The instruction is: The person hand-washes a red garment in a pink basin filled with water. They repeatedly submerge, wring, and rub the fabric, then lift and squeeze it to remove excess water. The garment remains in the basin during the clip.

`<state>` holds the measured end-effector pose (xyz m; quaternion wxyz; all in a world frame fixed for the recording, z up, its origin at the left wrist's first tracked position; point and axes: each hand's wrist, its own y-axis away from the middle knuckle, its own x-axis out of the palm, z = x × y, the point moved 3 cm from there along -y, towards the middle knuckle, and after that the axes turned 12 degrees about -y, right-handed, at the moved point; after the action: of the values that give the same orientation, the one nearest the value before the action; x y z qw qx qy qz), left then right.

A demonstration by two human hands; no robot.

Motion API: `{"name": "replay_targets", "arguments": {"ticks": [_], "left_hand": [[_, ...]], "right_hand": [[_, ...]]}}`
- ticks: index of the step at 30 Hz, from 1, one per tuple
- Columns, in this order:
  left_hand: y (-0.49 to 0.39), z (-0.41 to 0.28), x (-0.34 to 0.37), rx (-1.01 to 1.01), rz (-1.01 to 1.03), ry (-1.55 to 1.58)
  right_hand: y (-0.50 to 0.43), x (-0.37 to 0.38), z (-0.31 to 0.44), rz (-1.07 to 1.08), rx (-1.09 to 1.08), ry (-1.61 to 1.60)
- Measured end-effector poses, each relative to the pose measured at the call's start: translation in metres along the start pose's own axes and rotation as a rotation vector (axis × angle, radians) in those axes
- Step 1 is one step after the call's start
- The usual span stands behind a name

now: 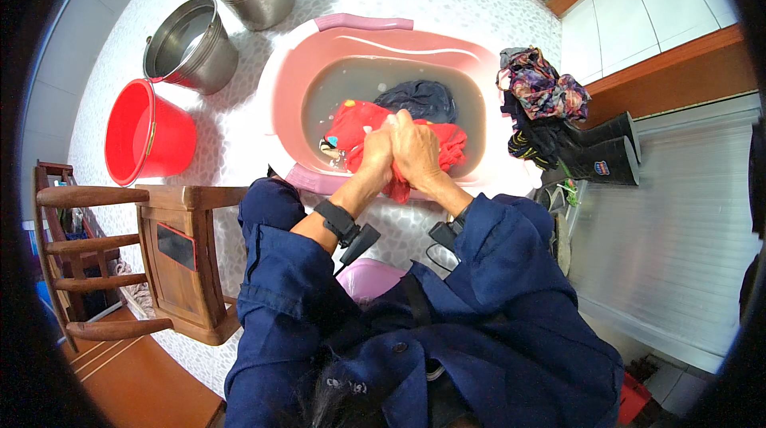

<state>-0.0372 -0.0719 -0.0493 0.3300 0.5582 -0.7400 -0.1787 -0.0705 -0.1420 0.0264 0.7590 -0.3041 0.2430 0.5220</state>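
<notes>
Both of my hands meet over a wet red cloth garment (350,126) in a pink plastic tub (287,87). My left hand (378,150) grips a bunched part of the garment, and my right hand (416,144) presses against it, closed on the same cloth. Part of the red fabric hangs down by my wrists, at the tub's near rim. Its left end bears coloured patches and lies in the cloudy grey water (341,81). Just beyond my hands, a dark navy cloth (422,99) is partly sunk in the water. My fingertips are largely hidden.
Left of the tub stand a red bucket (179,144) and two metal buckets (215,66) (269,6) holding water. A wooden chair (197,200) bears a dark phone-like device (176,247). On the right are piled clothes (538,90) and black rubber boots (598,159).
</notes>
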Motion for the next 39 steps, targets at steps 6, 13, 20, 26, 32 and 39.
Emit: {"name": "replay_targets", "arguments": {"ticks": [6,13,20,26,32,39], "left_hand": [[-0.007,0.007,-0.006,-0.002,-0.04,-0.009],[0.002,-0.012,-0.013,-0.021,-0.155,-0.194],[0.015,-0.001,0.0,-0.079,-0.023,-0.001],[0.007,-0.013,-0.013,0.054,-0.1,-0.358],[0.017,-0.013,-0.005,-0.064,0.03,-0.05],[-0.008,-0.026,-0.028,0.073,0.031,0.073]], "right_hand": [[-0.003,-0.002,0.003,-0.005,0.088,-0.105],[0.005,0.001,0.02,0.181,0.058,-0.13],[-0.012,-0.012,0.014,0.012,0.148,-0.111],[0.009,0.006,0.018,0.064,0.032,-0.197],[-0.023,0.009,-0.048,-0.067,0.106,-0.172],[-0.036,-0.004,-0.104,0.02,0.744,-1.377]]}}
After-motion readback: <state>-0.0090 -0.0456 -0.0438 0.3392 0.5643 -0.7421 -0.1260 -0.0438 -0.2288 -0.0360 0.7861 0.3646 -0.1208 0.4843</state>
